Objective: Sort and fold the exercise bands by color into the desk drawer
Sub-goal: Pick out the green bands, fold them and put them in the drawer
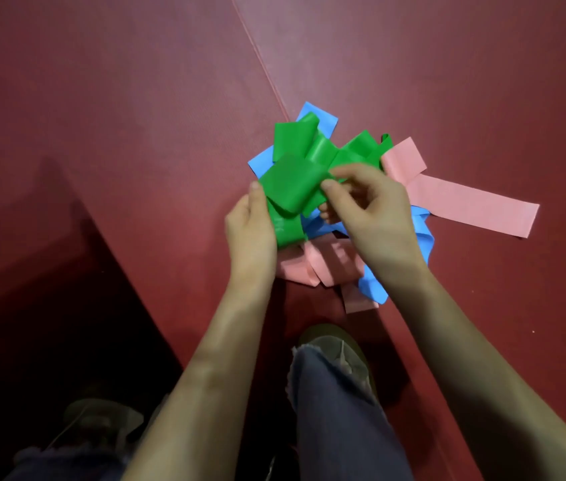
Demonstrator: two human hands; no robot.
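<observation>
The red mat (135, 116) spreads under everything. Past my right hand (372, 216), a long, matte pink band (465, 210) trails away flat. A blue band (321, 117) shows beyond and beneath my grip. Between my hands is the glossy green band (292, 189), wide and looped in loose folds. My left hand (250, 230) clasps its folded end, and my right thumb and forefinger pinch the crease beside it.

Band pile (323, 151) on floor (135, 98), just ahead of shoe (330, 341).
</observation>
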